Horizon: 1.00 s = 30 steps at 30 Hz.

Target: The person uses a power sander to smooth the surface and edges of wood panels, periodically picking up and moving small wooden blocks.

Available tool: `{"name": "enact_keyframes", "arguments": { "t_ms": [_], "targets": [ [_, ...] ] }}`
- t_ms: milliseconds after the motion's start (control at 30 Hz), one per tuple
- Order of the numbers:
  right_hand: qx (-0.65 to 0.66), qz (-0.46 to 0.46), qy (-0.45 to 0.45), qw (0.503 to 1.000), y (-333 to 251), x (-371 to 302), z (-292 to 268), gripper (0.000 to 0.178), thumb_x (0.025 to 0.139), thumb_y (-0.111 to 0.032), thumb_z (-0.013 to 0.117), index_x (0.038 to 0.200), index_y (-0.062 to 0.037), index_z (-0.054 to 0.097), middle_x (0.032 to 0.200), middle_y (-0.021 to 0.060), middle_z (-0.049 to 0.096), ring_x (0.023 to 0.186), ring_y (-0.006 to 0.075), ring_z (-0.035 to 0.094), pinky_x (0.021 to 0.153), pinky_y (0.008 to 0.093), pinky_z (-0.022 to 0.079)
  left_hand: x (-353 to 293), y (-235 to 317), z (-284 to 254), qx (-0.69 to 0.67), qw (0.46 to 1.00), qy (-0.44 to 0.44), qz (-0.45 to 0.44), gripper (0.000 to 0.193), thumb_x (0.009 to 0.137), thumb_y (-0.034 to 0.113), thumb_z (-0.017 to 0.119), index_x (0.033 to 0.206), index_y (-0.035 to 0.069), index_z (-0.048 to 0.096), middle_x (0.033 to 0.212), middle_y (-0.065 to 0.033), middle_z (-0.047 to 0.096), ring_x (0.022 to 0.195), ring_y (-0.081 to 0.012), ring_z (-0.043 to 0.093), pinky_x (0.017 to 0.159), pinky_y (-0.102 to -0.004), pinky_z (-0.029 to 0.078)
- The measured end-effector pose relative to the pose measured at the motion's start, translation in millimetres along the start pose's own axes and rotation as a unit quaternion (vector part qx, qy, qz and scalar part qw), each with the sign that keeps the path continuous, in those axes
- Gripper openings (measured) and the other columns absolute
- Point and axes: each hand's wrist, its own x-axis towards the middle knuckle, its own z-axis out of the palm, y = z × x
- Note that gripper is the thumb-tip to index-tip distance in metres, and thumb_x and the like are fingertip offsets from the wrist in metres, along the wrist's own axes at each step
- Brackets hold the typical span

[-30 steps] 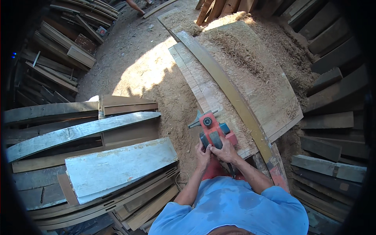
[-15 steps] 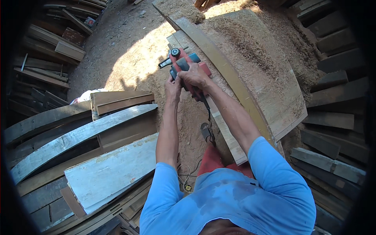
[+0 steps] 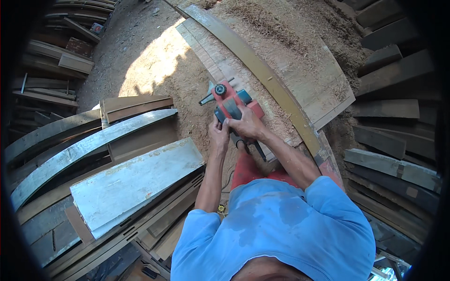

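Both hands close on a red and teal electric planer (image 3: 230,104): the right hand (image 3: 247,125) wraps its rear handle, the left hand (image 3: 219,136) presses against the body at seven o'clock of it. The planer sits on a pale plank (image 3: 220,65) running toward eleven o'clock, a curved dark strip (image 3: 262,75) beside it at two o'clock. Sawdust (image 3: 154,61) covers the sunlit ground at ten o'clock. Curved grey boards (image 3: 89,145) lie stacked at nine o'clock, dark planks (image 3: 389,107) at three.

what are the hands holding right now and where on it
Both hands grip a red and blue electric planer resting on the board: the right hand on its rear top handle, the left hand at its near end.
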Motion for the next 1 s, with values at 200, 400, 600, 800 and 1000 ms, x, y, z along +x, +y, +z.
{"name": "enact_keyframes", "arguments": {
  "t_ms": [200,400,600,800,1000],
  "targets": [
    [-0.029,0.017,0.001,0.999,68.9,-133.8,-4.4,0.049,0.088,-0.034,0.075,0.115,0.0048,0.062,0.100,0.0194,0.071,0.092,0.0272,0.071,0.083,0.0409,0.056,-139.7,-58.6,45.2,-0.018,0.999,0.039,-0.025,0.040,0.103,0.008,0.061,0.142,-0.001,0.053,0.111,-0.0069,0.068,0.100,-0.0135,0.066,0.085,-0.0300,0.056],
    [-0.066,0.013,0.018,0.998,106.4,-189.6,-4.3,0.046,0.088,-0.021,0.074,0.127,0.0001,0.062,0.112,0.0183,0.071,0.103,0.0263,0.069,0.093,0.0412,0.054,-197.3,-82.6,63.0,0.022,0.999,0.031,-0.003,0.055,0.100,0.006,0.064,0.152,0.000,0.047,0.123,-0.0099,0.063,0.107,-0.0165,0.066,0.092,-0.0297,0.055],
    [-0.060,0.020,0.013,0.998,61.3,-97.3,2.3,0.045,0.088,-0.027,0.074,0.122,0.0004,0.063,0.104,0.0178,0.072,0.097,0.0267,0.069,0.090,0.0403,0.054,-103.8,-29.3,31.4,0.012,0.999,0.001,-0.030,0.051,0.104,0.004,0.059,0.152,0.000,0.043,0.123,-0.0084,0.066,0.109,-0.0153,0.065,0.092,-0.0291,0.054],
    [-0.015,0.056,-0.021,0.998,-37.8,44.5,8.1,0.040,0.086,-0.028,0.072,0.114,0.0006,0.067,0.083,0.0137,0.070,0.064,0.0207,0.067,0.057,0.0359,0.055,50.5,11.4,-29.3,-0.055,0.998,-0.016,0.006,0.039,0.106,0.008,0.059,0.143,0.001,0.053,0.120,-0.0059,0.069,0.103,-0.0122,0.066,0.088,-0.0272,0.054],
    [-0.024,-0.042,0.013,0.999,-59.5,148.6,10.6,0.036,0.086,-0.027,0.072,0.113,-0.0018,0.070,0.086,0.0085,0.071,0.070,0.0156,0.066,0.062,0.0329,0.055,155.9,54.2,-49.4,-0.062,0.998,-0.011,0.025,0.033,0.110,0.029,0.054,0.129,0.004,0.064,0.101,-0.0005,0.070,0.080,-0.0076,0.062,0.071,-0.0257,0.050]
  ]
}}
